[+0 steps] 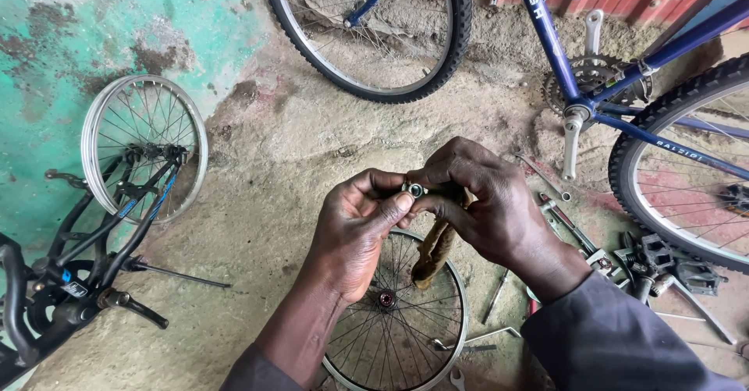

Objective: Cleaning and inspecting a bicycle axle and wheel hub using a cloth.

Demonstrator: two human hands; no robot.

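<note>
Hands meet above a bare wheel [398,321]: left hand [355,231] and right hand [484,204] both pinch a small metal nut [414,190], a brown rag [434,250] hanging beneath.

bare dirt floor [265,172] lies open left of the hands; a spoked wheel [398,321] sits below them, scattered tools [569,227] and pedals [663,262] crowd the right.

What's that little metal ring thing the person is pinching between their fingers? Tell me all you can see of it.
The small metal ring looks like a nut or bearing part: round, silvery, with a dark hole facing the camera. It is pinched between the left hand and the right hand, above a bare spoked wheel on the ground. A grimy brown rag hangs just beneath it.
</note>
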